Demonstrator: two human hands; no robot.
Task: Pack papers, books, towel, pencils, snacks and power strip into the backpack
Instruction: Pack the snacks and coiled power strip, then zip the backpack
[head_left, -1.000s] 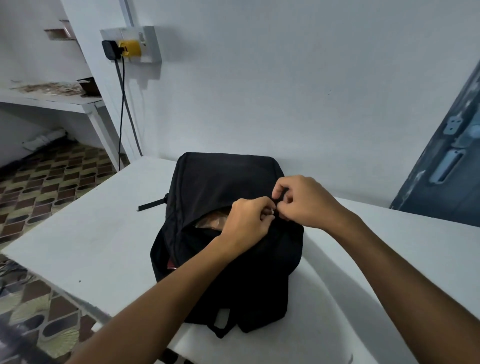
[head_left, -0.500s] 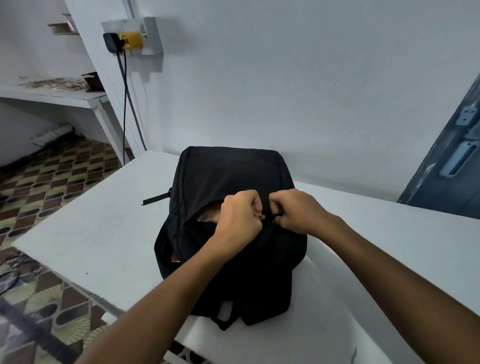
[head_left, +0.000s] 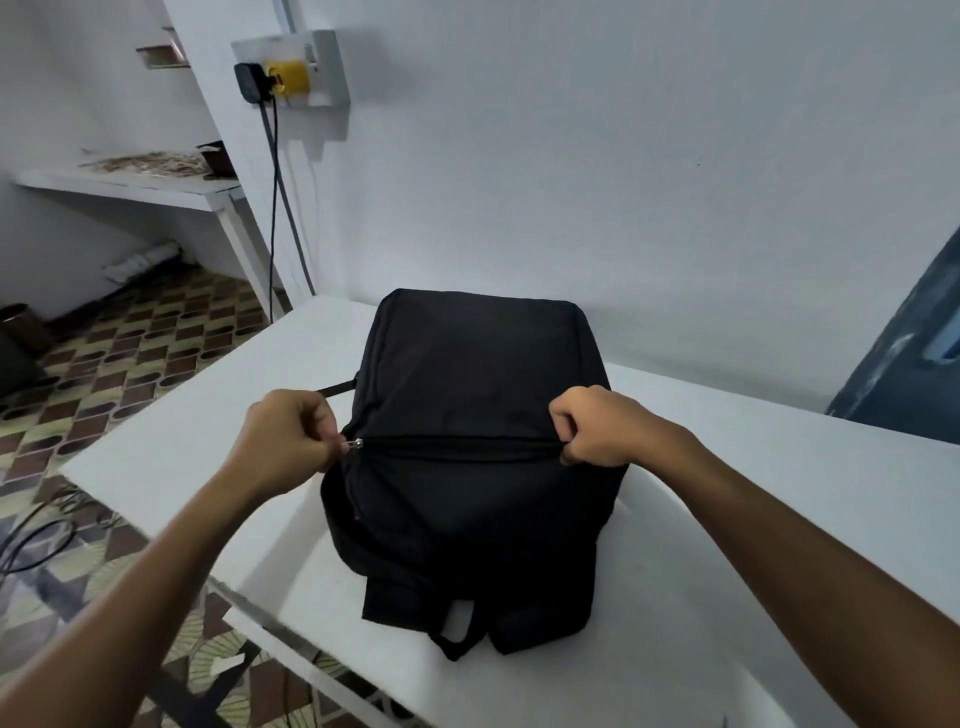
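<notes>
A black backpack (head_left: 483, 395) lies flat on the white table (head_left: 779, 519) against the wall. A zipper line (head_left: 457, 444) runs across its middle and looks zipped along its visible length. My left hand (head_left: 283, 441) pinches the small metal zipper pull (head_left: 357, 443) at the bag's left edge. My right hand (head_left: 597, 428) grips the bag's fabric at the right end of the zipper. None of the bag's contents show. A carry handle and straps (head_left: 457, 629) hang over the table's near edge.
A wall socket (head_left: 291, 70) with a black plug and a yellow plug sits above the table's left corner, its cable (head_left: 278, 208) hanging to the floor. A shelf (head_left: 135, 182) stands left. A blue door (head_left: 914, 353) is at the right. Patterned floor tiles lie below.
My left hand has pulled the zipper pull from the middle to the bag's left edge, shutting the opening. The contents that showed before are now hidden. My hands have moved apart.
</notes>
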